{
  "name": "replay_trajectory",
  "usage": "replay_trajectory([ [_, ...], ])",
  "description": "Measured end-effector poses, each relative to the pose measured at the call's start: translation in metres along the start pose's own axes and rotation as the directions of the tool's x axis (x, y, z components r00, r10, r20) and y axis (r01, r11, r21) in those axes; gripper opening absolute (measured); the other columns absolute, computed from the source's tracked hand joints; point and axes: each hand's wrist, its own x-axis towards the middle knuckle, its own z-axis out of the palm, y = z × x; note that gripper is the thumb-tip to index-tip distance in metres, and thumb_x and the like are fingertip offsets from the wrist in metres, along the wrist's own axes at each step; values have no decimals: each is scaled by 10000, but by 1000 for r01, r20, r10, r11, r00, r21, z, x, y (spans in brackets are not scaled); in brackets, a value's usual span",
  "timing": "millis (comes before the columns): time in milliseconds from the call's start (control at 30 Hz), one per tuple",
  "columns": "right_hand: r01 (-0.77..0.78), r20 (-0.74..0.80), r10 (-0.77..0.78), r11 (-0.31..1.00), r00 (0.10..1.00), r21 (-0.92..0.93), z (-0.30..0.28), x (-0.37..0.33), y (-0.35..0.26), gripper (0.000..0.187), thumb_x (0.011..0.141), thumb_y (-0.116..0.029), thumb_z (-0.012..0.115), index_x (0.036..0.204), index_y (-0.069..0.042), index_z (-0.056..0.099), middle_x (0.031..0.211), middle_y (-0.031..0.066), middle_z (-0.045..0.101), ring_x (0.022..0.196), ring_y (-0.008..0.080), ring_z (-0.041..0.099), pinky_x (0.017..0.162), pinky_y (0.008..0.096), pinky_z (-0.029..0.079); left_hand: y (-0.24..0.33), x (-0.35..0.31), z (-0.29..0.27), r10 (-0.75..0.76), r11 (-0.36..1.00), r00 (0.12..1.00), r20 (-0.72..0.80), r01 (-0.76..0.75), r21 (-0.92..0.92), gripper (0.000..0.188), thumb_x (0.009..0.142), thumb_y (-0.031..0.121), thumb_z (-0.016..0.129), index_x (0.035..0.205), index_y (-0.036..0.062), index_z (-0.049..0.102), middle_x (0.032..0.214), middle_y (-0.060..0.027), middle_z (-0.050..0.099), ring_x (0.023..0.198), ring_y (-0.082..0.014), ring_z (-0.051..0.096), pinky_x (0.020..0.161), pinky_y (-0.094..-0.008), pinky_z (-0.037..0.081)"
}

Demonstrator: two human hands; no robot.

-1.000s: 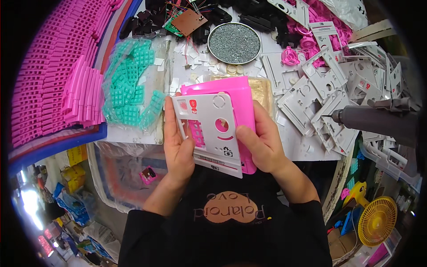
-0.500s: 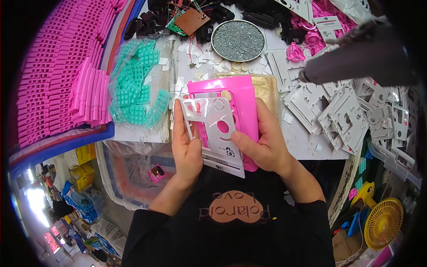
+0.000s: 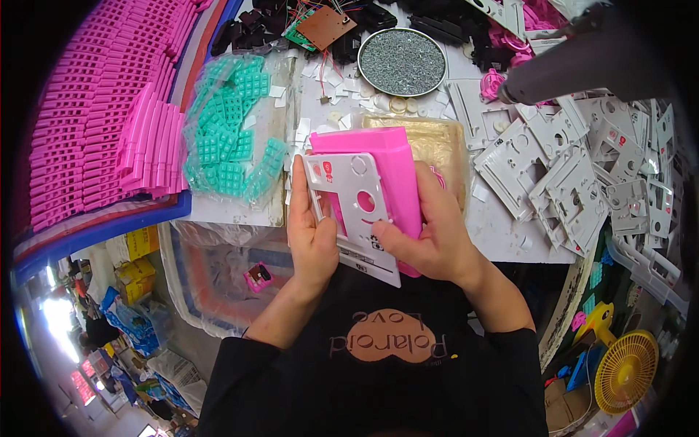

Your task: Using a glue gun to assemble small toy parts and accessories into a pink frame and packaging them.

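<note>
Between my two hands is a pink plastic casing [image 3: 399, 175] with a white faceplate [image 3: 354, 182] lying against its front. The faceplate has a round hole, a rectangular window and small printed marks. My right hand [image 3: 429, 237] grips the right side, its thumb on the faceplate and its fingers behind the pink casing. My left hand [image 3: 312, 237] holds the left edge of the faceplate, fingers straight along it and thumb on its lower part. The pair is tilted above the table's near edge. Whether the two parts are fully joined cannot be made out.
Turquoise keypads [image 3: 229, 138] lie in a clear bag, beside stacked pink parts [image 3: 95, 109] in a tray. Behind my hands are a dish of small screws [image 3: 402, 63] and a yellowish block [image 3: 437, 146]. White faceplates [image 3: 568, 189] pile up under a dark power tool [image 3: 582, 69].
The white faceplate now sits closer against the pink casing, and its glare is gone. My right thumb has shifted slightly lower on it. The whole view has shifted a little.
</note>
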Motion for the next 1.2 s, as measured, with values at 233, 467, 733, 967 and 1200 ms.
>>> replay_trajectory([
  [233, -94, 16, 109, 767, 994, 635, 0, 4, 10, 582, 912, -75, 648, 1434, 25, 409, 1300, 83, 577, 1169, 153, 572, 1010, 327, 473, 25, -6, -11, 58, 996, 992, 111, -64, 57, 824, 913, -51, 421, 1611, -35, -17, 1609, -213, 277, 1433, -267, 382, 1192, -389, 279],
  [467, -177, 47, 199, 715, 979, 676, 14, 3, 31, 621, 939, -94, 634, 1489, 8, 365, 1326, 96, 575, 1195, 160, 578, 1029, 336, 478, 40, -20, -1, -7, 1000, 999, -49, 8, 29, 811, 894, -77, 396, 1611, -37, 16, 1633, -225, 241, 1480, -282, 332, 1210, -397, 257],
  [733, -369, 287, 246, 754, 926, 544, -9, -11, 13, 710, 897, 1, 723, 1504, -2, 355, 1341, 129, 602, 1227, 194, 606, 1012, 343, 526, 31, -3, -7, -19, 995, 992, -124, 7, -96, 777, 891, -85, 443, 1604, -33, 139, 1585, -217, 357, 1335, -280, 536, 1118, -380, 420],
  [967, -395, 277, 281, 659, 919, 640, -9, -18, 16, 768, 855, 81, 736, 1512, -10, 349, 1364, 142, 600, 1233, 202, 614, 1010, 342, 538, 30, 12, -23, 7, 997, 1000, 16, -6, -80, 793, 899, -47, 529, 1592, -45, 143, 1597, -216, 306, 1446, -260, 385, 1179, -409, 332],
  [1200, -302, 248, 183, 724, 951, 620, 0, -24, 14, 785, 856, 103, 712, 1528, -38, 330, 1386, 107, 573, 1241, 175, 601, 986, 311, 534, 26, 9, -24, -7, 967, 998, -55, -7, -253, 609, 962, -25, 499, 1538, -71, 306, 1500, -208, 467, 1334, -257, 526, 1133, -397, 411],
])
